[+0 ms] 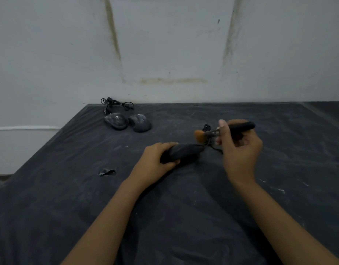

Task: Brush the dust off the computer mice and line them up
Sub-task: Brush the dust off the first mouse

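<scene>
My left hand (pixel 154 159) grips a black computer mouse (pixel 186 152) lying on the dark cloth near the table's middle. My right hand (pixel 239 148) holds a brush (pixel 222 130) with a black handle and orange bristles; the bristle tip hovers just above the front end of that mouse. The mouse's cable (pixel 215 148) trails behind the brush, partly hidden by my right hand. Two dusty black mice (pixel 116 121) (pixel 141 122) sit side by side at the far left of the table.
A coiled black cable (pixel 115 104) lies behind the two dusty mice by the wall (pixel 165 44). A small torn scrap (pixel 107 172) lies on the dusty dark cloth (pixel 184 207) left of my left forearm. The table's left edge runs diagonally.
</scene>
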